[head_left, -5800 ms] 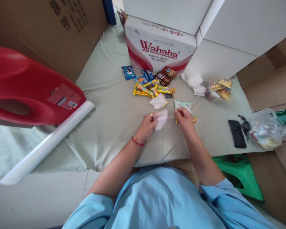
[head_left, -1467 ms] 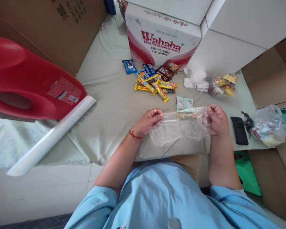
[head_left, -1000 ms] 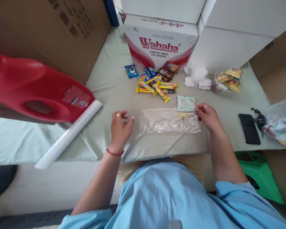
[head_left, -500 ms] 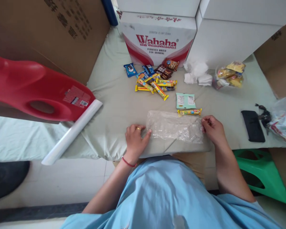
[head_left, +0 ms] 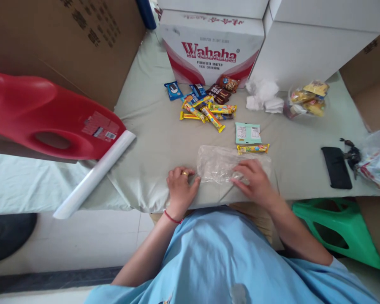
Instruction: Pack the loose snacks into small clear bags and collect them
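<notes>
A crinkled sheet of clear plastic film (head_left: 213, 160) lies flat on the cloth-covered table in front of me. My left hand (head_left: 181, 188) rests on the cloth at the film's left edge, thumb apart from the bent fingers and nothing visible in it. Over the film's right half is my right hand (head_left: 256, 182), fingers and thumb apart, hiding part of the sheet. Just beyond the film lie a yellow snack stick (head_left: 253, 148) and a pale green packet (head_left: 248, 133).
Several wrapped snacks (head_left: 205, 105) are piled before a Wahaba-style white carton (head_left: 213, 46). Crumpled tissues (head_left: 262, 95) and a tub of snacks (head_left: 307, 99) sit back right. At right lies a black phone (head_left: 336, 167). A white roll (head_left: 95, 175) and red plastic object (head_left: 50, 114) occupy the left.
My right hand has let go of the film's right edge and moved left over the sheet, its fingers now spread. My left hand has stayed almost in place.
</notes>
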Available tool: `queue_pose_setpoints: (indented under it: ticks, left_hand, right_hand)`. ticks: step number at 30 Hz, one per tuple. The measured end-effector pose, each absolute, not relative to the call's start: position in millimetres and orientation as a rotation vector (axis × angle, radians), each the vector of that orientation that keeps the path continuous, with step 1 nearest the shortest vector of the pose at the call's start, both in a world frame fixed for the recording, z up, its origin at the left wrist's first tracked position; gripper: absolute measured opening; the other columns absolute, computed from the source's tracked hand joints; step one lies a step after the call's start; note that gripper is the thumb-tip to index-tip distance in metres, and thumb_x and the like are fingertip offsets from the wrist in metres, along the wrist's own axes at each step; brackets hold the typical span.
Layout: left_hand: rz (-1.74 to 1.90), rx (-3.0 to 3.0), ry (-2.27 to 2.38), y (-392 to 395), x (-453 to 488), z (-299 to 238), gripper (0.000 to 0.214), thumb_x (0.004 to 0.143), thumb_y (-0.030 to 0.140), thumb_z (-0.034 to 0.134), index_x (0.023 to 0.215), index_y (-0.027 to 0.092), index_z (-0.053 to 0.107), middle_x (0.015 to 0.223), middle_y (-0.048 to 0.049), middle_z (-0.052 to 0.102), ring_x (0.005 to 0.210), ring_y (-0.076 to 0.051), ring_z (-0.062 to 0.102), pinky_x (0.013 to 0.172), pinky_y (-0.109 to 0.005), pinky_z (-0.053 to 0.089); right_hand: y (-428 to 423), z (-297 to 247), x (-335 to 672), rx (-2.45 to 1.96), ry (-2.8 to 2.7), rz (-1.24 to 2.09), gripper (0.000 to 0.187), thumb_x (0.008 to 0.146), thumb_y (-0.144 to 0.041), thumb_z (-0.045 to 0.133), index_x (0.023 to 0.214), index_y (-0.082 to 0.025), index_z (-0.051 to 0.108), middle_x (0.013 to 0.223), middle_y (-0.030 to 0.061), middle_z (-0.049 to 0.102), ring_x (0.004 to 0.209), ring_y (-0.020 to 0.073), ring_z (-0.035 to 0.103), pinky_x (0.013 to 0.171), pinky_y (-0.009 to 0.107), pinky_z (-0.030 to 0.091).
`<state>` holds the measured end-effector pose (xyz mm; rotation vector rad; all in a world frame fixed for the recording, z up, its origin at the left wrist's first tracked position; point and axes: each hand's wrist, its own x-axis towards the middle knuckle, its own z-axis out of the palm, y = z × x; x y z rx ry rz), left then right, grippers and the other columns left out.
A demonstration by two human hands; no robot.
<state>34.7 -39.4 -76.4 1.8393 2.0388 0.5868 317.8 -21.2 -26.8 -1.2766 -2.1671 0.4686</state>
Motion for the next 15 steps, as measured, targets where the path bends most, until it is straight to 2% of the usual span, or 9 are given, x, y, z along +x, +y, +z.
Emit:
queue_pose_setpoints:
  ticks: [2, 3, 6, 15]
  left_hand:
    - [0.602, 1.843, 2.032, -40, 35, -76, 0.018, 0.090, 0.036, 0.072, 0.101, 0.021, 0.075, 0.112, -0.0132, 0.068, 0.112, -0.036, 0.060, 0.101, -0.053, 0.049]
    - [0.608, 1.844, 2.029, -41, 35, -76, 0.018, 0.091, 0.036, 0.072, 0.101, 0.021, 0.075, 0.112, -0.0130, 0.069, 0.112, -0.035, 0.060, 0.101, -0.053, 0.049]
    - [0.612, 1.836, 2.028, -42, 36, -76, 0.016, 0.091, 0.034, 0.074, 0.102, 0.022, 0.076, 0.112, -0.0125, 0.069, 0.113, -0.035, 0.060, 0.101, -0.051, 0.047]
    - [0.590, 1.827, 2.003, -41, 36, -75, 0.014, 0.093, 0.033, 0.073, 0.102, 0.023, 0.077, 0.113, -0.0124, 0.070, 0.113, -0.036, 0.061, 0.099, -0.051, 0.047]
  right_hand:
    - [-24, -41, 294, -1.236, -2.324, 0.500, 0.028, 0.099, -0.039, 0.074, 0.122, -0.024, 0.074, 0.121, 0.0154, 0.071, 0.108, 0.0329, 0.061, 0.093, 0.050, 0.056]
    - [-24, -48, 286, -1.242, -2.374, 0.503, 0.024, 0.100, -0.035, 0.072, 0.120, -0.023, 0.075, 0.120, 0.0154, 0.072, 0.107, 0.0328, 0.060, 0.092, 0.050, 0.055]
    - [-21, -60, 279, -1.241, -2.396, 0.562, 0.016, 0.106, -0.026, 0.060, 0.108, -0.024, 0.076, 0.107, 0.0117, 0.075, 0.099, 0.0290, 0.059, 0.087, 0.045, 0.053]
    - [-3, -36, 304, -1.231, -2.068, 0.861, 0.024, 0.109, -0.043, 0.056, 0.095, -0.026, 0.067, 0.087, 0.0044, 0.070, 0.084, 0.0227, 0.064, 0.083, 0.040, 0.052]
